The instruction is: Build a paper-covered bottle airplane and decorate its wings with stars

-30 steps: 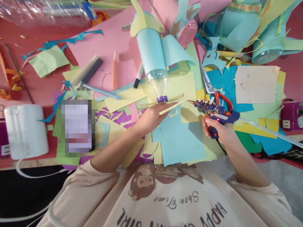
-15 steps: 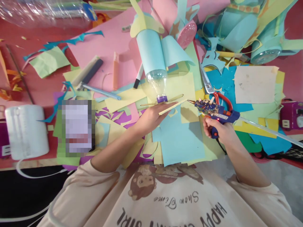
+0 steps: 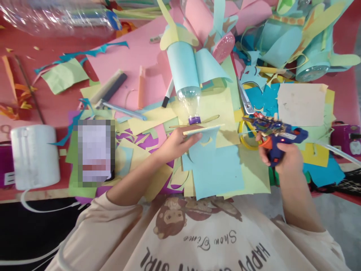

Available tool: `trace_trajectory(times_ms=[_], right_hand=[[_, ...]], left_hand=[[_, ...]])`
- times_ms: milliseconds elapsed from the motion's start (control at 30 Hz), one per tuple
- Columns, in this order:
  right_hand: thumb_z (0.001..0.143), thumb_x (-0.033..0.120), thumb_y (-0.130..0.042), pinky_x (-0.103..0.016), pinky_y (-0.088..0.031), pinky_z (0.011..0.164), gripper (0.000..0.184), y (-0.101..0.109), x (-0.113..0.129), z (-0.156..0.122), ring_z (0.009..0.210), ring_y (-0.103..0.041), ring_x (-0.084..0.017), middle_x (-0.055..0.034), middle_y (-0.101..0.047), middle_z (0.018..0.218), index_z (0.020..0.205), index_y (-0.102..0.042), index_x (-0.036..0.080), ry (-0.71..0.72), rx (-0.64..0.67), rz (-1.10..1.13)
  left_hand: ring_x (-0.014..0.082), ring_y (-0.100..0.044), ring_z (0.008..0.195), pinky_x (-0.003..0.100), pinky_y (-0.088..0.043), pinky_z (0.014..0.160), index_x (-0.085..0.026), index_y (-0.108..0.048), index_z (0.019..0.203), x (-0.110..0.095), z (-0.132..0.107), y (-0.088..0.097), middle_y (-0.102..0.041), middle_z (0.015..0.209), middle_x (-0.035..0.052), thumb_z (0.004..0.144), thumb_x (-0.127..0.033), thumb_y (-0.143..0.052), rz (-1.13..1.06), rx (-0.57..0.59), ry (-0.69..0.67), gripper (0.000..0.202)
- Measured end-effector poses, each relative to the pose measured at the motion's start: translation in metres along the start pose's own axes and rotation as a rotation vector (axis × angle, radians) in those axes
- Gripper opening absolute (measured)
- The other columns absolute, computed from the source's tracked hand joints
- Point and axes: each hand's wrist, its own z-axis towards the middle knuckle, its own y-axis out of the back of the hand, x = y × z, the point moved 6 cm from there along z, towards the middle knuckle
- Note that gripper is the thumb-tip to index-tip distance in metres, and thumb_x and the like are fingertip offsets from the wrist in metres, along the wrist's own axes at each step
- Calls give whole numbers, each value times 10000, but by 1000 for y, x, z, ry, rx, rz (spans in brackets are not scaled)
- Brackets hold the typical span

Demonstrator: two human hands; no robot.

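My left hand point(image 3: 175, 143) pinches a yellow paper strip point(image 3: 203, 130), held flat just below the purple cap of a plastic bottle point(image 3: 189, 98) wrapped in light blue paper. My right hand point(image 3: 283, 158) is wrapped round the handle of a blue glue gun point(image 3: 275, 130), nozzle pointing left, some way right of the strip. A clear glue stick point(image 3: 335, 150) sticks out of the gun's back. Scissors with a red and yellow handle point(image 3: 248, 109) lie under the gun.
Cut coloured paper litters the red table point(image 3: 56, 109). A white roll point(image 3: 34, 156) stands at the left, a clear bottle point(image 3: 56, 17) at the top left, more paper-wrapped bottles point(image 3: 310, 64) at the top right, and a black marker point(image 3: 167, 94) by the bottle.
My right hand has pulled the glue gun rightwards, away from the strip's end. My left hand has turned the strip flatter under the bottle cap.
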Motion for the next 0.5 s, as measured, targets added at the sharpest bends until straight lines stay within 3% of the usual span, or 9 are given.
trace_trajectory(times_ms=[100, 200, 300, 367, 433, 500], right_hand=[[524, 293, -634, -256, -283, 296, 217, 39, 16, 1, 343, -486, -117, -35, -640, 667, 705, -656, 176, 140, -283, 6], [442, 204, -705, -291, -355, 373, 194, 90, 27, 4, 438, -558, -165, -24, -582, 587, 587, -577, 213, 370, -627, -47], [409, 257, -742, -372, -435, 479, 208, 136, 22, 9, 525, -565, -185, -61, -606, 643, 563, -612, 209, 487, -893, -75], [465, 297, -778, -414, -482, 609, 210, 155, 21, 11, 643, -603, -214, -84, -643, 712, 578, -621, 215, 557, -940, -176], [517, 342, -810, -417, -471, 606, 242, 171, 18, 11, 612, -582, -204, -84, -639, 684, 577, -617, 210, 460, -973, -328], [611, 423, -788, -400, -441, 521, 277, 178, 21, 9, 513, -531, -180, -76, -607, 596, 591, -624, 201, 317, -874, -614]], left_hand=[[147, -627, 567, 243, -507, 494, -153, -708, 797, 11, -1, 4, -710, 691, 48, 868, -602, -525, -150, -34, 151, 490], [160, -648, 593, 254, -521, 505, -179, -708, 729, 17, -2, 8, -725, 702, 47, 803, -600, -609, -294, -61, 217, 439], [148, -624, 556, 249, -501, 477, -190, -710, 718, 22, -3, 20, -716, 678, 40, 755, -575, -671, -333, -94, 268, 389], [130, -582, 493, 236, -465, 423, -186, -688, 662, 23, -3, 28, -687, 617, 33, 710, -579, -712, -323, -69, 303, 397], [109, -523, 423, 222, -411, 364, -187, -650, 583, 22, -4, 37, -628, 527, 17, 666, -586, -739, -288, -10, 352, 417], [90, -468, 372, 214, -372, 333, -197, -621, 539, 20, -5, 45, -559, 450, -10, 652, -602, -732, -257, 28, 404, 435]])
